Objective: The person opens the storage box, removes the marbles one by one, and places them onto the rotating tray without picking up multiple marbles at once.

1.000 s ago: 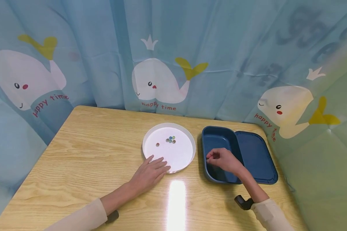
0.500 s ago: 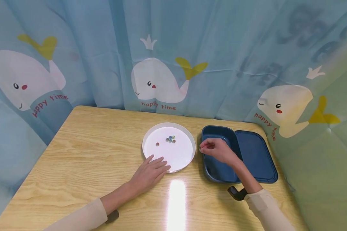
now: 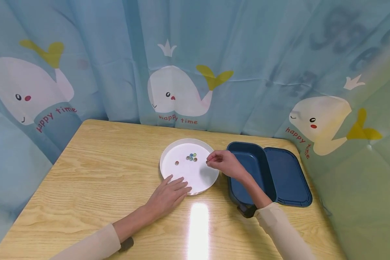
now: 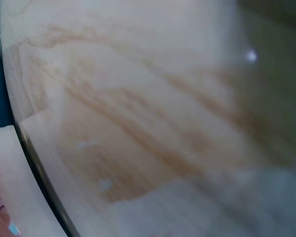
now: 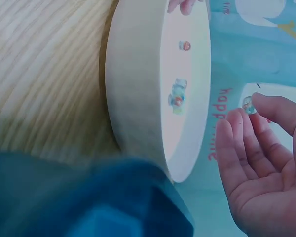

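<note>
Over the right part of a white round tray [image 3: 198, 178], my right hand [image 3: 226, 164] pinches a small glass marble [image 5: 248, 105] between thumb and fingertips. The marble looks clear with a coloured core in the right wrist view. Inside the tray lie a cluster of several marbles [image 3: 191, 157] in blue, yellow-green and brown tones, and one brownish marble [image 3: 177, 163] apart to their left. My left hand [image 3: 167, 196] rests at the tray's near-left rim with its fingers spread and fairly straight, fingertips reaching over the edge.
A deep dark-blue box [image 3: 243, 150] stands right of the tray, under my right forearm. Its flat blue lid [image 3: 287, 173] lies against its right side. The wooden table [image 3: 110, 159] backs onto a blue whale-print curtain [image 3: 117, 72], which also hangs along the right.
My right hand has lifted out of the blue box and travelled left over the tray, still pinching the marble. The left hand has stayed at the tray rim.
</note>
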Demonstrator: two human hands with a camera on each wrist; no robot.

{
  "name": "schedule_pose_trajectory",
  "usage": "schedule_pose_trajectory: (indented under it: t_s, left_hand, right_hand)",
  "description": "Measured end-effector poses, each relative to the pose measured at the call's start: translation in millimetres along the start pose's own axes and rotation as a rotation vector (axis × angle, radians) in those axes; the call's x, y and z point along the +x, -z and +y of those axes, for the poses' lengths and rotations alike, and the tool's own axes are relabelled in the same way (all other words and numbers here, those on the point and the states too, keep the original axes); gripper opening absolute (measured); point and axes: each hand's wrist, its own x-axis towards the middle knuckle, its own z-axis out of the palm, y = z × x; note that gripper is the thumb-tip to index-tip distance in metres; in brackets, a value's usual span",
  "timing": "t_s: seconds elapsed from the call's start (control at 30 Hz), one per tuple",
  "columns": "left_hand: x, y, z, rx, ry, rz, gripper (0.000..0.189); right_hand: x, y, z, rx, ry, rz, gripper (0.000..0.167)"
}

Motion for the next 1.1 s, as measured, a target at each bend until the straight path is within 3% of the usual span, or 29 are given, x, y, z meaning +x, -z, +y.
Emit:
schedule_pose_trajectory:
  t_s: [0.13, 0.53, 1.1]
  left_hand:
    - [-0.8, -0.8, -0.9, -0.001, -0.011, 0.003, 0.027]
    - [-1.2, -1.5, -2.1, -0.023, -0.032, 0.023, 0.027]
    - [-1.1, -0.2, -2.8, -0.001, -0.042, 0.024, 0.028]
  right_hand:
    - [12.2, -10, 8, 0.019, -0.001, 0.004, 0.012]
    - [35.3, -34, 12, -0.098, 0.026, -0.018, 0.006]
    - [46.8, -61, 17, -0.243, -0.001, 0.023, 0.004]
